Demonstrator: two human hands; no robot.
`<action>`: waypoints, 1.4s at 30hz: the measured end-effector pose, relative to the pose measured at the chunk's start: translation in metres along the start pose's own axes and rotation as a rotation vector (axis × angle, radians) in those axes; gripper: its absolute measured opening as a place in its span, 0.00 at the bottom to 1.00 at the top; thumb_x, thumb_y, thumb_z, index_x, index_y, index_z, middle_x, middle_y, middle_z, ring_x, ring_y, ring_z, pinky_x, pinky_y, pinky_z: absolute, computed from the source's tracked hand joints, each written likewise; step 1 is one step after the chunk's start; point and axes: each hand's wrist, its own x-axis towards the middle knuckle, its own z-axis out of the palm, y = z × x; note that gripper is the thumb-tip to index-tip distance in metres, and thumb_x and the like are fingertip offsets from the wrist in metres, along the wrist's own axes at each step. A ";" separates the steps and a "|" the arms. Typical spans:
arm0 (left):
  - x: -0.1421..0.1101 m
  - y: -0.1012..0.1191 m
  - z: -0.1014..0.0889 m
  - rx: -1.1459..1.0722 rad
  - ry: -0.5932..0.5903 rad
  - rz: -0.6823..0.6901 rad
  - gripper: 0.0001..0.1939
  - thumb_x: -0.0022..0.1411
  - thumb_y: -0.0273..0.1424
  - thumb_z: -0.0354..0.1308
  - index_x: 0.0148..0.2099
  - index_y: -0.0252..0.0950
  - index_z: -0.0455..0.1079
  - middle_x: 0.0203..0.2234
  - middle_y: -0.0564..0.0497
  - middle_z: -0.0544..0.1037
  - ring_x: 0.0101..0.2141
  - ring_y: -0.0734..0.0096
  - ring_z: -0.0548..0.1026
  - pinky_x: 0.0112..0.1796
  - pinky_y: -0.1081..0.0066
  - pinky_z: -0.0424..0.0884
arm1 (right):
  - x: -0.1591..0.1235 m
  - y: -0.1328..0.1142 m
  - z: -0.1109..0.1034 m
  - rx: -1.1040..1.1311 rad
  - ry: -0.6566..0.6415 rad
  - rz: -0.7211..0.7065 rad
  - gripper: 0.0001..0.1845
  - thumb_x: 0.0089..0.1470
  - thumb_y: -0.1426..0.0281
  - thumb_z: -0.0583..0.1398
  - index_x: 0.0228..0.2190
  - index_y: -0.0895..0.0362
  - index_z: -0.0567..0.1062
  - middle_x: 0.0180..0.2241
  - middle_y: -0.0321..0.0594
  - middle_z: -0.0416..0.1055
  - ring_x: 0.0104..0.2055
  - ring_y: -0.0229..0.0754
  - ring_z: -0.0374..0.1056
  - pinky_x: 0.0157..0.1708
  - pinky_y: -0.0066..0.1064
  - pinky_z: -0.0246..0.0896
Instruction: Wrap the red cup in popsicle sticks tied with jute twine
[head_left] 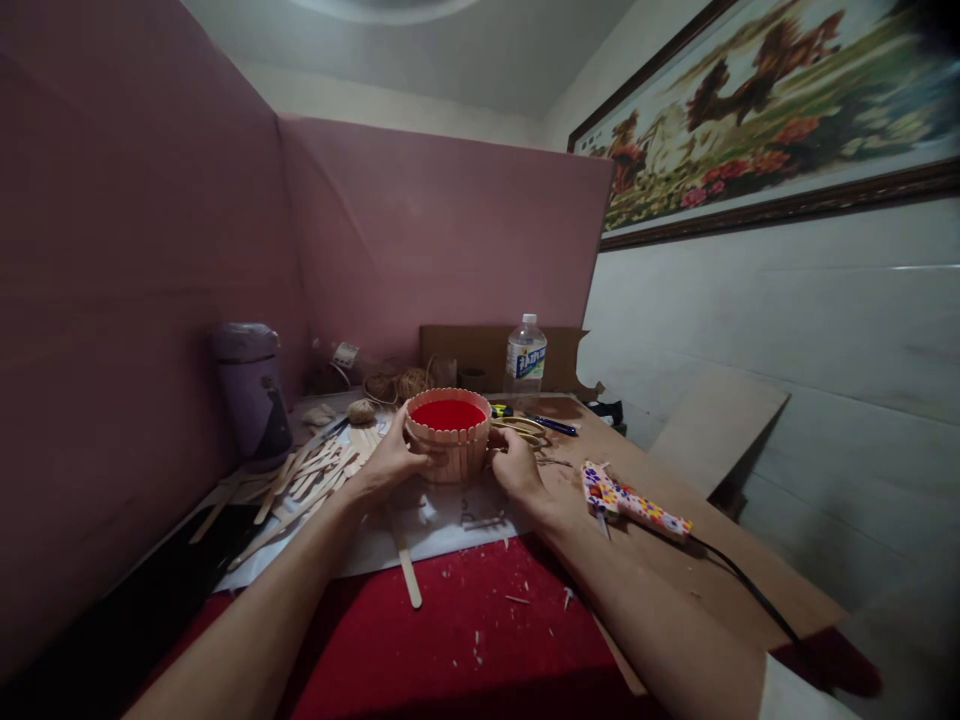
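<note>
Between my hands is a round container (454, 458) walled with upright wooden craft sticks, its inside red. My left hand (396, 458) wraps around its left side, thumb toward the front. On the right side, my right hand (516, 465) grips the wall with curled fingers, partly hidden behind the container. The container looks upright, over a white sheet (442, 540); whether it rests on it I cannot tell. One loose craft stick (409, 575) lies in front, reaching over the red cloth (420, 650).
A pile of craft sticks (315, 475) spreads at left near a purple tumbler (251, 400). Twine balls (412, 383) and a plastic bottle (526, 360) stand behind. On the brown board (675, 580) at right lies a flowered glue gun (634, 505) with its cord; scissors (525, 430) lie behind my right hand.
</note>
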 end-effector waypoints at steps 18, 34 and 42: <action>0.000 0.003 -0.003 -0.008 0.034 0.000 0.42 0.48 0.42 0.68 0.63 0.39 0.58 0.59 0.41 0.67 0.57 0.52 0.67 0.54 0.59 0.66 | 0.000 -0.008 0.000 0.002 -0.070 -0.148 0.25 0.37 0.75 0.53 0.40 0.59 0.76 0.43 0.46 0.76 0.42 0.47 0.70 0.44 0.38 0.66; 0.008 0.002 -0.036 0.883 0.363 -0.300 0.10 0.52 0.36 0.61 0.25 0.35 0.71 0.23 0.46 0.77 0.32 0.59 0.75 0.33 0.67 0.66 | -0.017 -0.023 -0.006 -0.107 0.135 -0.283 0.10 0.55 0.62 0.57 0.30 0.55 0.68 0.26 0.36 0.67 0.27 0.40 0.63 0.30 0.32 0.59; -0.007 0.014 -0.022 1.208 0.019 -0.397 0.10 0.47 0.22 0.58 0.33 0.36 0.77 0.34 0.42 0.81 0.38 0.56 0.77 0.34 0.68 0.65 | -0.049 -0.055 0.000 -0.183 -0.238 -0.464 0.15 0.59 0.64 0.56 0.23 0.56 0.70 0.22 0.34 0.65 0.25 0.37 0.61 0.27 0.28 0.53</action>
